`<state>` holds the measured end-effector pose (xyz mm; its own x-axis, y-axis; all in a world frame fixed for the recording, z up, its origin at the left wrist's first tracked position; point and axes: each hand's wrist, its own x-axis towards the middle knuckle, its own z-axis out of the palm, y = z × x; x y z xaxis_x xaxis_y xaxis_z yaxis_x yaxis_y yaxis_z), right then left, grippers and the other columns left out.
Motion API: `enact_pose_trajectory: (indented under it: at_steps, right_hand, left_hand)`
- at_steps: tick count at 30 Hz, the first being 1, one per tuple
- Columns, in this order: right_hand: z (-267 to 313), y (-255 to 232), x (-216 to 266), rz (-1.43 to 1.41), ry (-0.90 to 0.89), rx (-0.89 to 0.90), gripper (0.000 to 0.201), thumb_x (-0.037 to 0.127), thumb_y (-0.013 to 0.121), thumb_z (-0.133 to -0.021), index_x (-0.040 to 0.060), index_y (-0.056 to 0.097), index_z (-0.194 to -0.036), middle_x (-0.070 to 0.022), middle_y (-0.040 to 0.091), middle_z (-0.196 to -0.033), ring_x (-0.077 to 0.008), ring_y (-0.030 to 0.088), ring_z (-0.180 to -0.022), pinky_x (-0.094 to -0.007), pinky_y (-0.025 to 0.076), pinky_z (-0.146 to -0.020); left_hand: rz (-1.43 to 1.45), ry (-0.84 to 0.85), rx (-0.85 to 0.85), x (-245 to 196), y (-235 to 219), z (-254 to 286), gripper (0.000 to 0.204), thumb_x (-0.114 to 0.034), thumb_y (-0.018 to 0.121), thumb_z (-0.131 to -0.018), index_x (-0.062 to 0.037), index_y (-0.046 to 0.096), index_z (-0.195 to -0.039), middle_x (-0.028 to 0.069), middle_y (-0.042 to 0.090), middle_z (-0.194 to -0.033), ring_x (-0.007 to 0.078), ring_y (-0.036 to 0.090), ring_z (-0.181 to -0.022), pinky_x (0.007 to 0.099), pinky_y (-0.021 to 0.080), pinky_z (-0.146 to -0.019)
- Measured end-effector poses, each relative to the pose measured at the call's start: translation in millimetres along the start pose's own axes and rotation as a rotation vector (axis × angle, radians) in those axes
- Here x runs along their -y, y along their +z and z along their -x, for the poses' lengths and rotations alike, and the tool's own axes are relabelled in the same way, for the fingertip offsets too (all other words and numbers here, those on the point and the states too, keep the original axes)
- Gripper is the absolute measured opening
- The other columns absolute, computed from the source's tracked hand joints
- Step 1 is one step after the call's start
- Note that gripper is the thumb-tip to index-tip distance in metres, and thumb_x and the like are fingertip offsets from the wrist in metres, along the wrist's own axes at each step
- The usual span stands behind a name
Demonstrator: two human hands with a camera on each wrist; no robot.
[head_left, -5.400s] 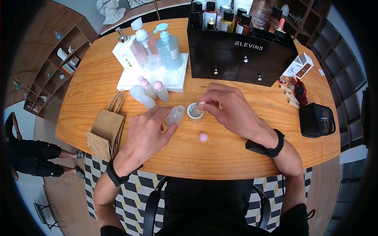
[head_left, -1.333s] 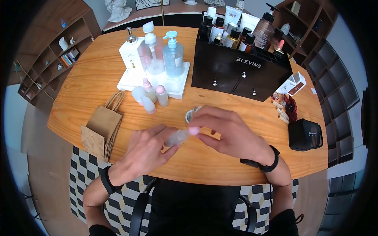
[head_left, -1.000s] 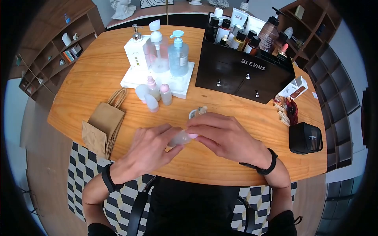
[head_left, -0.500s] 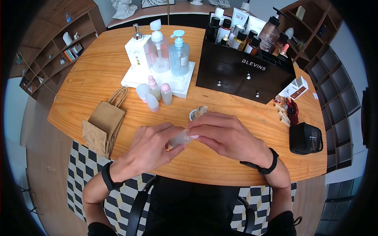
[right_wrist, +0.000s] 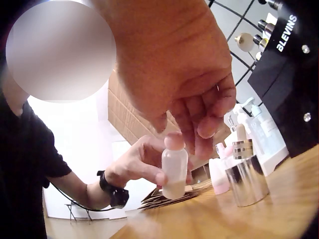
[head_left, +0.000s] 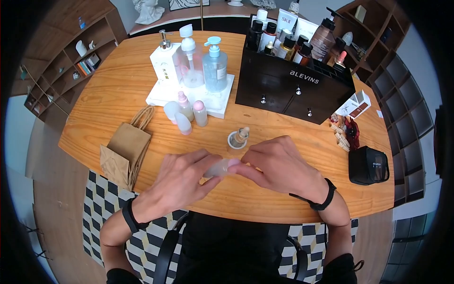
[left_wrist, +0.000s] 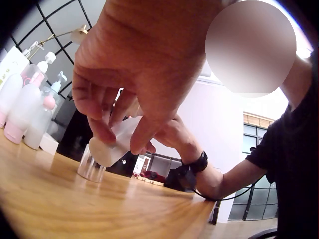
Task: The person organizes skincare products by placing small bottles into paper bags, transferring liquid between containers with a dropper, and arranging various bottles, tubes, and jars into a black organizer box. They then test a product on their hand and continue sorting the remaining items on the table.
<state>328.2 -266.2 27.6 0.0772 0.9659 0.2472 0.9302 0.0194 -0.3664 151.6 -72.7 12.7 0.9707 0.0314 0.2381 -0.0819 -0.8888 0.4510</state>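
My left hand point(head_left: 182, 175) holds a small frosted bottle point(head_left: 216, 169) between thumb and fingers, tilted just above the table. A round pink cap point(right_wrist: 174, 141) sits on the bottle's top in the right wrist view. Thumb and fingers of my right hand point(head_left: 279, 165) pinch this cap from either side. The left wrist view shows the pale round base of the bottle point(left_wrist: 118, 144) pointing toward the camera. Just beyond my hands stands a thick clear glass container point(right_wrist: 247, 184), a dropper point(right_wrist: 242, 144) with a metallic collar and pale bulb upright in it.
Small pink-and-white travel bottles point(head_left: 200, 113) stand by a white tray point(head_left: 216, 112) of pump bottles. A black cosmetics organizer point(head_left: 274, 80) fills the back right. Paper bags point(head_left: 127, 142) lie left, a black pouch point(head_left: 366, 165) right.
The pink cap, on the table 5.4 s ago, is now on the bottle. The right hand left the dropper, which stands in its container; lately its fingers have shifted around the cap.
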Motion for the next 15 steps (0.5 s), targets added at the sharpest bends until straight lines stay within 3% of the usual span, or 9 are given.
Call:
enact_pose_trajectory:
  at_steps: [3, 5, 6, 8, 12, 15]
  right_hand:
    - [-2.1, 0.3, 3.4, 0.028, 0.056, -0.031, 0.029, 0.032, 0.076, -0.098, 0.0030, 0.075, -0.097, -0.0111, 0.067, -0.074, -0.0371, 0.068, -0.066, -0.0451, 0.050, -0.057]
    - [-4.0, 6.4, 2.3, -0.173, -0.087, -0.159, 0.028, 0.032, 0.076, -0.098, 0.0042, 0.074, -0.098, -0.0112, 0.067, -0.074, -0.0364, 0.068, -0.066, -0.0454, 0.050, -0.057]
    - [-2.5, 6.7, 0.9, -0.174, -0.087, -0.161, 0.028, 0.032, 0.076, -0.098, 0.0042, 0.074, -0.098, -0.0112, 0.067, -0.074, -0.0364, 0.068, -0.066, -0.0454, 0.050, -0.057]
    - [2.3, 6.1, -1.8, 0.002, -0.071, -0.064, 0.030, 0.030, 0.077, -0.096, 0.0050, 0.072, -0.112, -0.0114, 0.069, -0.084, -0.0348, 0.069, -0.070, -0.0462, 0.051, -0.057]
    - [-1.0, 0.3, 3.3, -0.051, -0.068, -0.112, 0.029, 0.027, 0.076, -0.096, 0.0049, 0.069, -0.114, -0.0111, 0.068, -0.086, -0.0330, 0.070, -0.072, -0.0456, 0.051, -0.057]
    - [-2.6, 7.4, 1.2, -0.051, -0.148, -0.102, 0.027, 0.028, 0.075, -0.098, 0.0027, 0.069, -0.103, -0.0108, 0.064, -0.080, -0.0316, 0.070, -0.070, -0.0435, 0.050, -0.055]
  left_hand:
    - [0.003, -0.027, 0.008, -1.8, -1.0, 1.0, 0.033, -0.019, 0.085, -0.088, -0.0017, 0.077, -0.115, 0.0114, 0.075, -0.095, 0.0267, 0.075, -0.075, 0.0356, 0.060, -0.066]
    - [0.013, -0.055, 0.008, -2.1, -2.2, 1.6, 0.033, -0.020, 0.085, -0.088, -0.0019, 0.077, -0.115, 0.0113, 0.075, -0.096, 0.0270, 0.076, -0.076, 0.0358, 0.060, -0.066]
    - [0.011, -0.054, 0.009, -1.7, -2.3, 1.8, 0.033, -0.020, 0.085, -0.088, -0.0019, 0.077, -0.115, 0.0113, 0.075, -0.096, 0.0270, 0.076, -0.076, 0.0358, 0.060, -0.066]
    - [-0.025, -0.001, 0.006, -0.8, -2.3, 2.4, 0.033, -0.019, 0.085, -0.088, -0.0022, 0.077, -0.115, 0.0110, 0.075, -0.096, 0.0265, 0.076, -0.076, 0.0353, 0.060, -0.066]
    - [-0.021, -0.025, 0.028, -4.3, -1.6, 3.0, 0.035, -0.019, 0.085, -0.087, -0.0024, 0.077, -0.116, 0.0110, 0.075, -0.096, 0.0266, 0.076, -0.076, 0.0350, 0.060, -0.066]
    - [-0.010, 0.002, -0.007, -1.3, 1.0, 2.8, 0.034, -0.018, 0.085, -0.086, -0.0028, 0.077, -0.115, 0.0109, 0.075, -0.097, 0.0280, 0.075, -0.076, 0.0354, 0.060, -0.066]
